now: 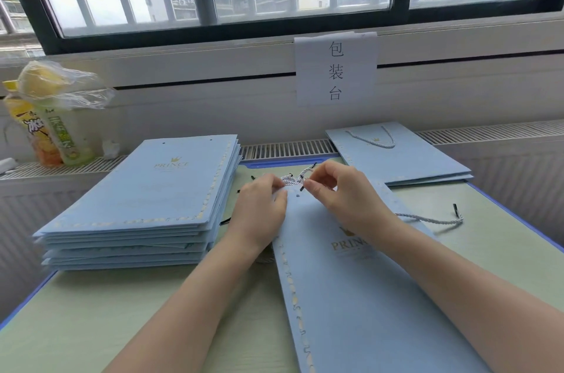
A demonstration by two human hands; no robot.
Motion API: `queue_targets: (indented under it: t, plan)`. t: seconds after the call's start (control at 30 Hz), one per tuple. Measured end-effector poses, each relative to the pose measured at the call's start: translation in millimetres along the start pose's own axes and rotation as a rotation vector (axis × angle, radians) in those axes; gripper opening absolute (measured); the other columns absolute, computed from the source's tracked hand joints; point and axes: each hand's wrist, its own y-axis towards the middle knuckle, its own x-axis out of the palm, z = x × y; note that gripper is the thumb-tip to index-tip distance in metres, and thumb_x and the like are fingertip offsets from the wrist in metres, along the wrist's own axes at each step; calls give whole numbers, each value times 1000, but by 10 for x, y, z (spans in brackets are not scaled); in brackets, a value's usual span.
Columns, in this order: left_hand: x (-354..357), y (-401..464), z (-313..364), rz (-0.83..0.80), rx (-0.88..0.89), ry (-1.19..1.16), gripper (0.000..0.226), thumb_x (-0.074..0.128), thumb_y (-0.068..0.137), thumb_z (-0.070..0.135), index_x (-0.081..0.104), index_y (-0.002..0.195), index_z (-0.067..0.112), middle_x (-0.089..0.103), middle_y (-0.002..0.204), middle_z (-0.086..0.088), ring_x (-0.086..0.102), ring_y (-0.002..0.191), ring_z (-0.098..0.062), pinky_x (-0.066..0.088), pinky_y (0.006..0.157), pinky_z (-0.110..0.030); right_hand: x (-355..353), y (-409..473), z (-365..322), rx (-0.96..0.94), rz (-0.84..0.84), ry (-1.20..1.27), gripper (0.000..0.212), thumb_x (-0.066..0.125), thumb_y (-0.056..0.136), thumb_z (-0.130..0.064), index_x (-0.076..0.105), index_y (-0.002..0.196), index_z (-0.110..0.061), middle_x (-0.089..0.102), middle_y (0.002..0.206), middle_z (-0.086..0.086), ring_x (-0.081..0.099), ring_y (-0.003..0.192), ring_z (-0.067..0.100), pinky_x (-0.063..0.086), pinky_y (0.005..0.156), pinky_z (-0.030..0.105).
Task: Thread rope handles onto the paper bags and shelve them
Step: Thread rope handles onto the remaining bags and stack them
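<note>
A flat light-blue paper bag with gold "PRINCE" lettering lies on the green table in front of me, its top edge and a punched hole facing away. My left hand grips that top edge at the left. My right hand pinches a twisted white rope near its black tip, just above the hole. A second rope lies loose on the table to the right of the bag.
A tall stack of flat blue bags without handles sits at the left. A low pile of bags with handles lies at the back right. Two drink bottles under a plastic bag stand on the sill at the far left. A paper sign hangs below the window.
</note>
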Motion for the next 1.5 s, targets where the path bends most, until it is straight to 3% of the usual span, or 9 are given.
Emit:
queue_targets:
  t: [0.13,0.27,0.37,0.53,0.77,0.9,1.17,1.3,1.5]
  plan:
    - [-101,3,104,69,-101,-305,11,52,94,11,57,85,9,57,78,4,51,74,-9,37,59,-9,2,-1,-49,-8,41,36,11,63,90,-19,67,87,-9,67,79,0,58,76,11,46,70,21]
    - [-130,12,120,116,-171,-510,35,47,98,18,49,69,-3,44,63,-11,39,57,-19,33,56,-30,-19,-29,-149,-56,44,107,7,63,90,-16,64,83,-14,62,74,-11,54,68,-2,38,62,8]
    - [-128,33,79,154,-192,-467,47,42,100,22,48,66,-10,40,61,-12,35,57,-20,30,57,-34,19,-68,-190,-117,13,84,6,64,89,-15,65,85,-10,62,76,-8,53,66,-2,38,64,8]
    - [-143,0,100,155,-178,-385,53,44,99,20,24,50,16,23,44,5,19,44,-12,21,49,-26,86,-85,-182,-192,38,-30,7,64,89,-16,62,86,-10,61,79,-4,54,74,8,41,68,12]
    - [-211,1,156,175,-180,-619,52,54,94,20,28,50,15,27,51,-6,23,50,-19,22,48,-26,69,-80,-231,-346,208,-167,14,57,86,-22,55,79,-9,55,77,-4,53,68,16,46,62,35]
    - [-234,-7,179,180,-167,-624,54,54,94,17,26,49,17,23,48,-3,20,47,-17,20,45,-24,74,-91,-260,-447,188,-234,12,57,85,-16,55,78,-8,55,76,0,55,68,20,48,59,42]
    - [-355,16,153,77,-213,-678,42,57,91,17,36,56,5,29,61,-11,25,55,-23,23,49,-26,48,-79,-251,-374,94,-93,11,58,87,-22,64,83,-14,57,79,-8,52,76,11,45,68,28]
    - [-426,51,115,-27,-214,-662,49,59,90,22,44,63,-15,42,67,-15,35,58,-26,30,53,-27,44,-84,-234,-377,52,-49,10,58,88,-19,66,89,-15,59,84,-4,54,77,10,45,71,24]
    - [-443,35,124,-100,-169,-636,48,57,94,27,53,51,5,54,50,-10,46,39,-15,43,50,-17,65,-89,-248,-300,39,36,3,63,87,-13,64,88,-15,60,84,-1,51,78,9,36,71,11]
